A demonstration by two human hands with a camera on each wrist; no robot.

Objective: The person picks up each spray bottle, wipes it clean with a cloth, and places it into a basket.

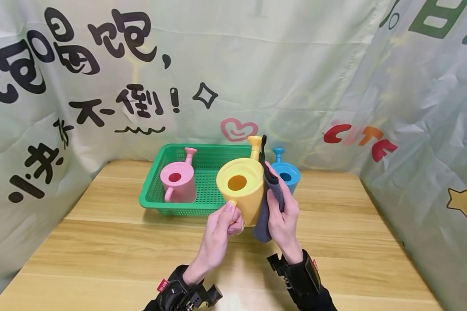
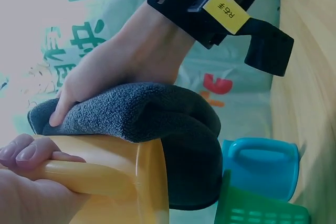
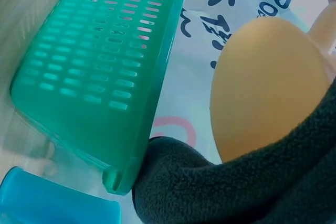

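Yellow watering can (image 1: 251,194): raised over the table (image 1: 354,250), in front of the right part of the basket; spout up and away from the person. Underside visible in right-wrist view.
Left hand (image 1: 219,231): fingers wrapped round the yellow can's handle, hiding much of it.
Right hand (image 1: 285,218): holds the dark grey cloth (image 1: 265,222) against the can's right side; thumb on the cloth's near face, other fingers partly hidden in head view. In right-wrist view the cloth fills the lower right corner — this hand cannot be made out there.
Green basket (image 1: 183,206): on the table; right end largely covered by yellow can and cloth, so contents there cannot be told.
Basket contents: pink watering can (image 1: 184,185), upright at left, handle toward the person.
Blue watering can (image 1: 294,177): on the table, just right of the basket; lower part behind the right hand in head view, handle visible in left-wrist view.
Can openings: insides shadowed — contents not discernible.
Backdrop (image 1: 295,65): lettering cropped at left edge.
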